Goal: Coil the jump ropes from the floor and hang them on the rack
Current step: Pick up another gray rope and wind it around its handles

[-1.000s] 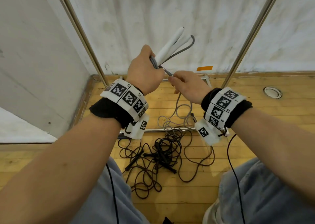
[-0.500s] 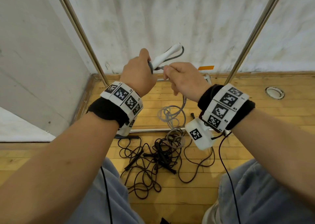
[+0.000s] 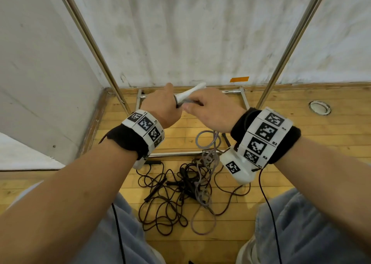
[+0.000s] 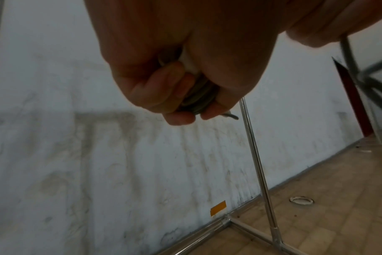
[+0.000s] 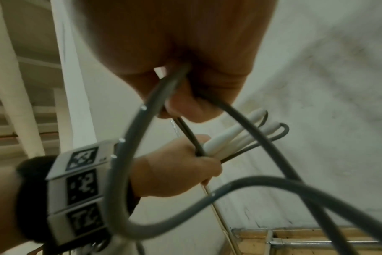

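My left hand [image 3: 163, 105] grips the two white handles [image 3: 192, 92] of a grey jump rope together with loops of its cord; the right wrist view shows those white handles [image 5: 236, 132] sticking out of the fist. My right hand [image 3: 208, 108], close beside the left, pinches the grey cord [image 5: 164, 96], which hangs below in loops [image 3: 207, 143] down to the floor. A tangle of dark jump ropes [image 3: 176, 191] with black handles lies on the wooden floor between my knees. The rack's metal uprights [image 3: 289, 49] rise ahead.
The rack's base frame [image 3: 180, 154] lies on the wood floor against a white wall. A round floor fitting [image 3: 319, 107] sits at the right and orange tape [image 3: 239, 79] marks the wall. My knees in light jeans [image 3: 301, 229] flank the rope pile.
Both hands have come down and together; the white handles now point lower, and the right hand has closed up against the left, drawing more grey cord off the floor.
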